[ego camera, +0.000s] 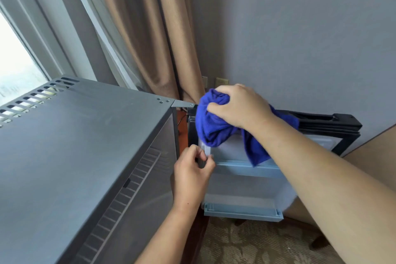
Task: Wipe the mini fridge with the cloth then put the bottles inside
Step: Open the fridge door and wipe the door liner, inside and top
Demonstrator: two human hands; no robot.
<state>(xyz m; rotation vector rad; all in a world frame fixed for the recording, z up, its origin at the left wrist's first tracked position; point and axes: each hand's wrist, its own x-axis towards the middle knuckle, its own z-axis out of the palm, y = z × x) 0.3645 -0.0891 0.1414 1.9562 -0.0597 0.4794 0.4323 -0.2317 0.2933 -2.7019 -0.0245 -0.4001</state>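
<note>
Mini fridge at left, grey, its door swung open to the right. Right hand clenched on the bunched blue cloth at the door's top edge. Left hand below it, pinching the door's near edge.

Carpet floor: beige, pale leaf pattern; the mini fridge stands beside it, base hidden from me. Fridge top: grey, slotted vent at rear, bare. Open door: upper shelf carries the blue cloth under my right hand; lower shelf bare.
</note>
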